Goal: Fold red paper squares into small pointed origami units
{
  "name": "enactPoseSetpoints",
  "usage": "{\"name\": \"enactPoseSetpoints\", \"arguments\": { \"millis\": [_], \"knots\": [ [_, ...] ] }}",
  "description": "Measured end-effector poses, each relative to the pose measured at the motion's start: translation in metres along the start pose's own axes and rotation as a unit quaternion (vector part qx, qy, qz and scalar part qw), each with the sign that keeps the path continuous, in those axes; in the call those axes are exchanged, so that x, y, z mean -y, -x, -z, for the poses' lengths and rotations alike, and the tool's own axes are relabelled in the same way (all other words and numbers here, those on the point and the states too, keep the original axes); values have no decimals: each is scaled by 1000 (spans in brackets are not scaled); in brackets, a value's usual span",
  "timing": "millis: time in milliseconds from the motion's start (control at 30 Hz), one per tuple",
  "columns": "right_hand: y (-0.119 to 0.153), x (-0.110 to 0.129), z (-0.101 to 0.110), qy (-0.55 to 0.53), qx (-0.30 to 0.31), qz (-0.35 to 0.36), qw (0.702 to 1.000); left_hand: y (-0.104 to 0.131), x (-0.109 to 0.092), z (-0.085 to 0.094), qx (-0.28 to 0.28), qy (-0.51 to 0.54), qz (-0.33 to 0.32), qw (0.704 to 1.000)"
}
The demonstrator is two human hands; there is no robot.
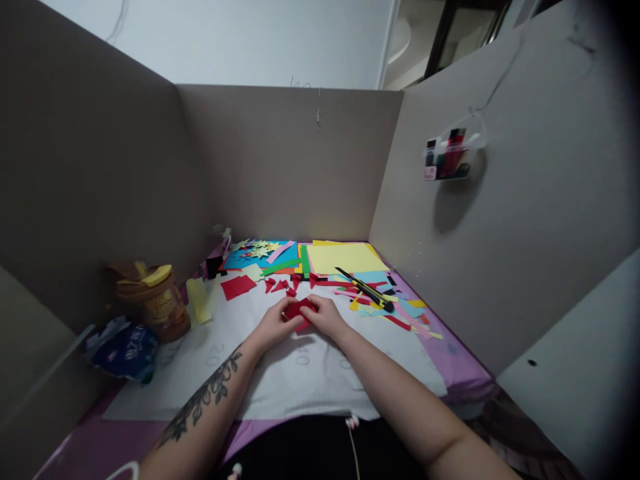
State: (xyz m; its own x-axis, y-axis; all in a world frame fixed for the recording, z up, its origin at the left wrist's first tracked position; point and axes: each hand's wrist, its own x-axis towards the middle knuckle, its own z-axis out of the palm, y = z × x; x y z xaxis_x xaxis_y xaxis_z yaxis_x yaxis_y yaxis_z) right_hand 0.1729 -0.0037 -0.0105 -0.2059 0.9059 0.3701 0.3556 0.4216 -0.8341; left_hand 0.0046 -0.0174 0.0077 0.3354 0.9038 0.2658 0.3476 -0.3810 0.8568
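Note:
A piece of red paper (300, 310) is held between my two hands, just above the white sheet (280, 373) on the table. My left hand (276, 323) grips its left side with curled fingers. On the other side, my right hand (325, 315) pinches the paper near its upper right edge. Fingers hide parts of the paper, so I cannot make out its full shape. Several small folded red paper pieces (296, 281) lie just beyond my hands. Left of them rests a small stack of red paper squares (238, 287).
A black and yellow utility knife (367, 291) lies among paper strips at the right. Yellow sheets (345, 259) and a blue sheet (240, 259) with paper stars (260, 251) are at the back. A brown tub (155, 303) and blue packet (123, 350) stand left. Grey partitions (290, 160) enclose the table.

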Motion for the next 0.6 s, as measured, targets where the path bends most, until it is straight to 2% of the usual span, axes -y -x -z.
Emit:
{"name": "enactPoseSetpoints", "arguments": {
  "millis": [100, 233, 333, 433, 533, 600],
  "knots": [
    [1, -1, -1, 10, -13, 23, 1000, 0, 1, -1, -23, -44, -8, 999],
    [1, -4, 1, 43, -93, 121, 987, -3, 7, 1, -97, 24, 70, 993],
    [3, -2, 2, 127, -52, 207, 969, -5, 7, 2, -130, 113, 126, 977],
    [4, 1, 0, 188, -19, 242, 952, -5, 6, 3, -125, 156, 136, 970],
    [1, -1, -3, 209, -31, 255, 944, -5, 10, 2, -107, 152, 141, 972],
    [-2, -6, -3, 210, -18, 248, 945, -5, 15, 1, -100, 103, 138, 980]
  ]
}}
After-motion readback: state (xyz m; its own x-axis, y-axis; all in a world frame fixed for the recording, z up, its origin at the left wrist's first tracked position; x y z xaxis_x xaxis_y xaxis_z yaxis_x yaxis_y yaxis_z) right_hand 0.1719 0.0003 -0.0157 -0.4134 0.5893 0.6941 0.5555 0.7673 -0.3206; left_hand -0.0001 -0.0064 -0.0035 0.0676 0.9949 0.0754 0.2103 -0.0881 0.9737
